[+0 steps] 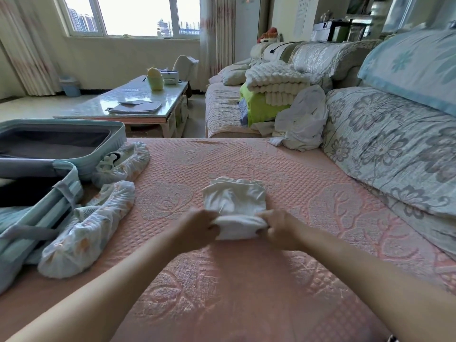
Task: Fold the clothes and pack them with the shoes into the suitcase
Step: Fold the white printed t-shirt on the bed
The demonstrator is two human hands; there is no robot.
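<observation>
A small white garment (234, 196) lies partly folded on the pink quilted sofa seat (246, 280). My left hand (199, 225) grips its near left edge and my right hand (278, 228) grips its near right edge, with that edge rolled up between them. At the left an open light-blue suitcase (74, 156) rests on the seat. Two shoes in thin white covers lie beside it, one near (88, 230) and one farther back (123, 164). More crumpled white clothes (301, 119) are piled at the seat's far right.
Floral back cushions (389, 149) line the right side. Folded blankets (274, 87) sit on the far sofa section. A glass-topped coffee table (103, 104) with papers and a yellow-green container stands beyond the suitcase, a small blue bin (70, 86) under the window.
</observation>
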